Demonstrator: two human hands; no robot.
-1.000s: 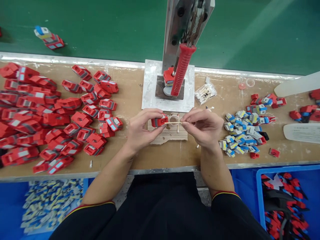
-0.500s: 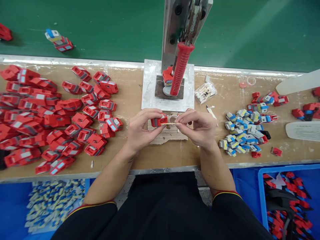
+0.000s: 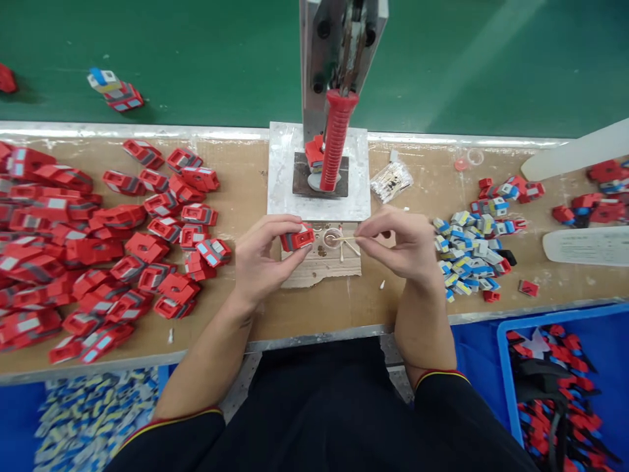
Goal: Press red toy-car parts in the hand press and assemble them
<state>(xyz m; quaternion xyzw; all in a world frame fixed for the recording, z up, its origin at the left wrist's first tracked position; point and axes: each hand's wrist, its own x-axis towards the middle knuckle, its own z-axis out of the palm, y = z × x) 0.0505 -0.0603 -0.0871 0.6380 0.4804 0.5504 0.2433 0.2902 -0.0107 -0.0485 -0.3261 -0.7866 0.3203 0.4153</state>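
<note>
From the head camera I watch two bare hands at work over the desk (image 3: 314,311). On my left hand (image 3: 260,259), the thumb and fingers pinch a red part (image 3: 297,238) from both sides, holding it off the desk, with a dark hole in the face toward the other hand. On my right hand (image 3: 403,242), the fingertips are pressed together around the stick of a cotton swab (image 3: 344,238), which points at the left fingers; its far end is at a small clear cup (image 3: 325,244), though I can't tell whether it touches what is inside. The cup sits between the two sets of fingers, on a stained piece of cardboard (image 3: 319,274).

Just beyond the fingers is a pale metal plate (image 3: 282,177), and over it a press with a red handle (image 3: 339,131). A pack of swabs (image 3: 392,181) lies beyond the right fingers. Well left of the left fingers spreads a heap of red parts (image 3: 147,246); right of the right fingers, a pile of blue, white and yellow parts (image 3: 464,252).
</note>
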